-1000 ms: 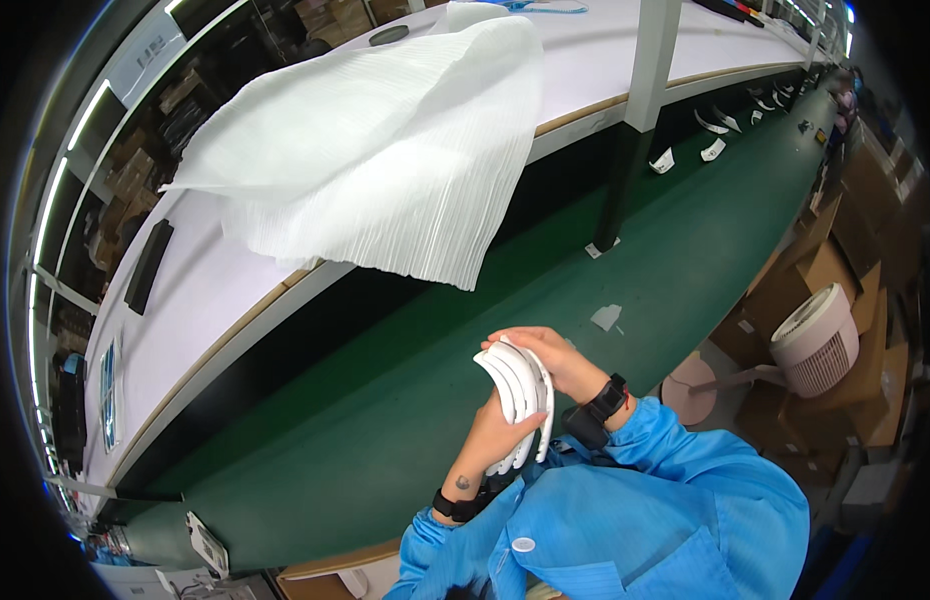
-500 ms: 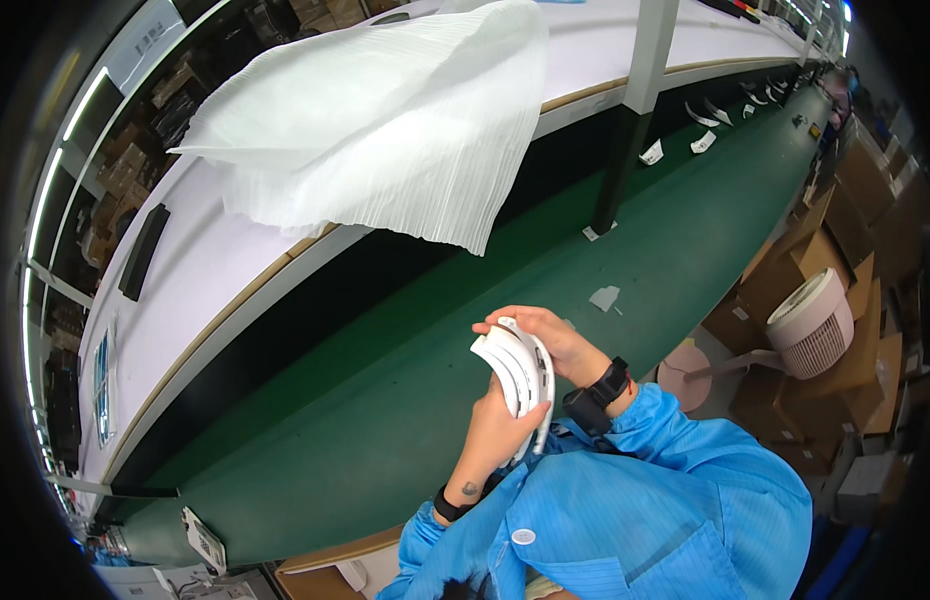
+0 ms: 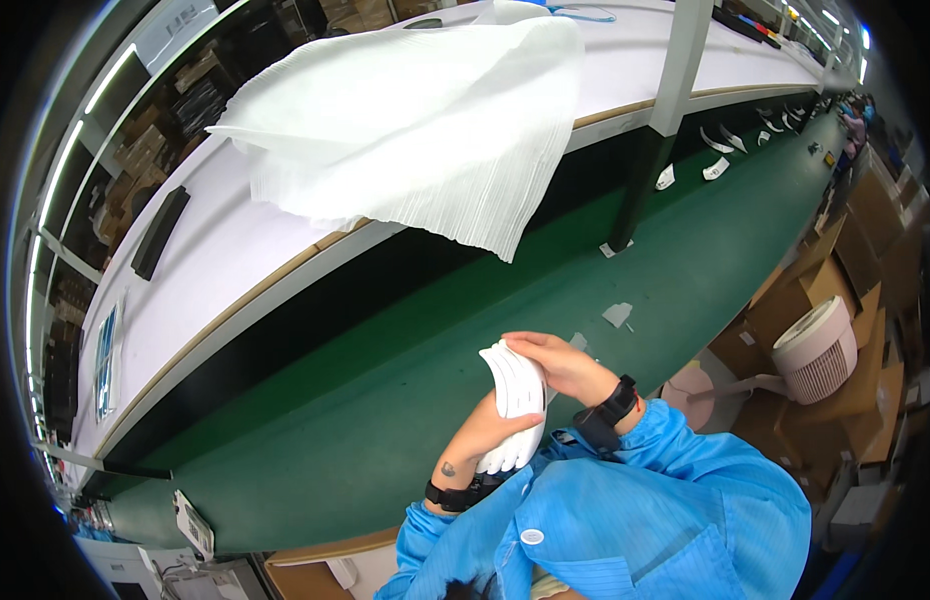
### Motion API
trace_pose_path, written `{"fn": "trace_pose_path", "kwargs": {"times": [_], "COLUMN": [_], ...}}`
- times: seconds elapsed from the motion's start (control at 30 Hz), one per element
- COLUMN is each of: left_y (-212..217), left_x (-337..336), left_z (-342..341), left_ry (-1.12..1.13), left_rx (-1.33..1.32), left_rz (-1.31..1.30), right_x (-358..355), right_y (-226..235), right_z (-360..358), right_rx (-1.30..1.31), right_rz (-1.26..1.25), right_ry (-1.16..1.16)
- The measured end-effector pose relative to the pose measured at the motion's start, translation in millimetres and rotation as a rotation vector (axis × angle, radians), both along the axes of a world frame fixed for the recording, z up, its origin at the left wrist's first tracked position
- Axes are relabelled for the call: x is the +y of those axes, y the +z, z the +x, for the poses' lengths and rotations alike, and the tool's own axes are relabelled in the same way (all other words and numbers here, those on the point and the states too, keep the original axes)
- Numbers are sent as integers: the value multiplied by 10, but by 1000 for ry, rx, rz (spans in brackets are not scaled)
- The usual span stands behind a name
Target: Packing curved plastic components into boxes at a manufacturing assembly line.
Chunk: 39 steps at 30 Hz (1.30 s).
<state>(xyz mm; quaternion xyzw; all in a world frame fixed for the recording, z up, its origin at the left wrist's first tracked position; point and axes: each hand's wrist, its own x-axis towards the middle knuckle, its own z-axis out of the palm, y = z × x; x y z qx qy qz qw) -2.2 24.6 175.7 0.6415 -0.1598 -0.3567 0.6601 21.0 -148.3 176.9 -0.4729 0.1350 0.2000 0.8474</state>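
White, smooth, curved pieces (image 3: 515, 388) sit stacked between both hands, above the green belt (image 3: 375, 440), too tightly layered to count! Left hand (image 3: 482, 432) clamps the lower part, thumb pressed across the front, its other fingers hidden behind. Right hand (image 3: 573, 372) pinches the top end, fingers against the upper edge, the far side of that grip out of sight. Beyond, a thin, finely pleated sheet (image 3: 415, 130) droops over the tabletop (image 3: 220, 245). Off right, a pink, slatted fan (image 3: 815, 350) stands by cardboard cartons (image 3: 835, 425), partly lost in the dark rim.
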Motion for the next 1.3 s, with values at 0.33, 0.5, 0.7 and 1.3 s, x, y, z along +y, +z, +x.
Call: {"fn": "trace_pose_path", "kwargs": {"times": [0.33, 0.5, 0.7, 1.3], "left_y": [-170, -318, -364, -688], "left_x": [-1, -39, -300, -571], "left_z": [-50, -55, 41, 560], "left_ry": [-80, -39, -33, 216], "left_rx": [214, 271, 312, 424], "left_rz": [-114, -108, -34, 122], "right_x": [-20, -38, -338, -4408], "right_y": [-377, -417, -569, -2403], "right_z": [-20, -38, 31, 2129], "right_rx": [139, 194, 173, -202], "right_rz": [191, 175, 87, -1581], "right_ry": [145, 116, 174, -59]}}
